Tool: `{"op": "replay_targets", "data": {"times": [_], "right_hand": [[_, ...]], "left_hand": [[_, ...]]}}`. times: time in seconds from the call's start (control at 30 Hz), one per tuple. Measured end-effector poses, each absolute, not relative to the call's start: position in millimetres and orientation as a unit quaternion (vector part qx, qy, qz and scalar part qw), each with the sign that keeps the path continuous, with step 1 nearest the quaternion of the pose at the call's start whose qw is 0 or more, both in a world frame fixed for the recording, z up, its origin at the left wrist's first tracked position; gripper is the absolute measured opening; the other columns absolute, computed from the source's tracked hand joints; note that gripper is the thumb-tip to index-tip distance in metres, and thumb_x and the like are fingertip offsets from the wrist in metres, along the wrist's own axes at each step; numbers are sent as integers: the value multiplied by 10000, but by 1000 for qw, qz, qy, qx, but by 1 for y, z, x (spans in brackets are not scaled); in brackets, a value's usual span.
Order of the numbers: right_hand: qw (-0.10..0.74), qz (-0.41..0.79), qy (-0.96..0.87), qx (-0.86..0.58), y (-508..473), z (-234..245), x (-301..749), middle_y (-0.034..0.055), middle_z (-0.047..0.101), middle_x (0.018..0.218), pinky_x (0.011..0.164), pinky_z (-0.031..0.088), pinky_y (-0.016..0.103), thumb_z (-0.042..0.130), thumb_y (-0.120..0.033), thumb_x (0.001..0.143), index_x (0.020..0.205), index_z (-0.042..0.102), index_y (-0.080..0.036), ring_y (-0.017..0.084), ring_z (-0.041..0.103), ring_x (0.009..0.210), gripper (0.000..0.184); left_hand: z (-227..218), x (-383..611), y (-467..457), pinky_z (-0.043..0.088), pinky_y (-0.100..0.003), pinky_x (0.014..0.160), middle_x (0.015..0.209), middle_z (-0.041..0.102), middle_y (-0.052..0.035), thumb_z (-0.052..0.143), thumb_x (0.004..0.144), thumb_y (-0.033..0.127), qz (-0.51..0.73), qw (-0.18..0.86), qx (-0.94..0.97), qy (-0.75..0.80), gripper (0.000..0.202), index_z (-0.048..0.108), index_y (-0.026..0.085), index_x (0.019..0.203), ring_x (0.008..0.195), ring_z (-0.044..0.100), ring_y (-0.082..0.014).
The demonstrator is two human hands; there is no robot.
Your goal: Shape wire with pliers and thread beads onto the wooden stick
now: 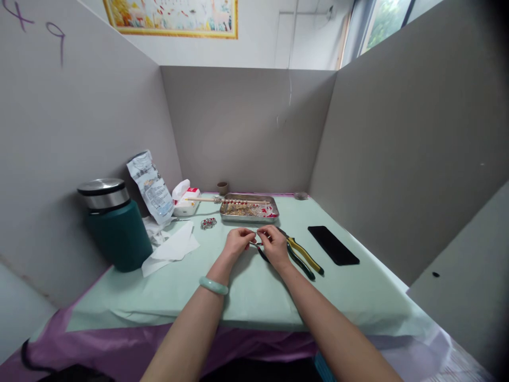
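Whatever they pinch, hands (256, 241) obscuring.

Whatever the left hand (237, 242) and right hand (274, 245) are pinching between them is staying too small to make out; the fingertips are covering it. The right hand is hiding the front ends of the pliers (304, 257). The contents of the metal tray (249, 210) are blurring into a speckled mass. The print on the white packet (150, 187) is reading as illegible. The picture's bottom edge is cutting off both forearms, and the top edge is cropping the framed painting (173, 17).
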State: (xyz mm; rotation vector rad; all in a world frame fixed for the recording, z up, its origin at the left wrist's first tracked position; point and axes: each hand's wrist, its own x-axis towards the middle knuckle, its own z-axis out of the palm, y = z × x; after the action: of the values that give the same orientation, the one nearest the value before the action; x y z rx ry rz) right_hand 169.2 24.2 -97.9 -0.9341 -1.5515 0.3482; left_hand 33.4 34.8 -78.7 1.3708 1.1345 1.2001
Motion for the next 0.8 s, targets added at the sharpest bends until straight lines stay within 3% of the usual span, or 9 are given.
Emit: {"op": "replay_targets", "data": {"times": [0.33,0.8], "right_hand": [[617,159,-659,-401,24,-96,169,37,608,817,602,442,265,511,-281,855,814,623,-203,171,571,724,143],[612,147,-678,-380,21,-95,168,20,588,806,590,430,250,532,-244,864,833,615,-196,148,553,697,101]], "left_hand": [[-73,31,30,197,-189,377,611,624,-2,667,626,288,495,523,536,440,245,642,120,803,395,362,-42],[-75,32,30,292,-183,358,618,616,17,717,617,293,513,541,538,393,267,598,134,795,360,464,-57]]}}
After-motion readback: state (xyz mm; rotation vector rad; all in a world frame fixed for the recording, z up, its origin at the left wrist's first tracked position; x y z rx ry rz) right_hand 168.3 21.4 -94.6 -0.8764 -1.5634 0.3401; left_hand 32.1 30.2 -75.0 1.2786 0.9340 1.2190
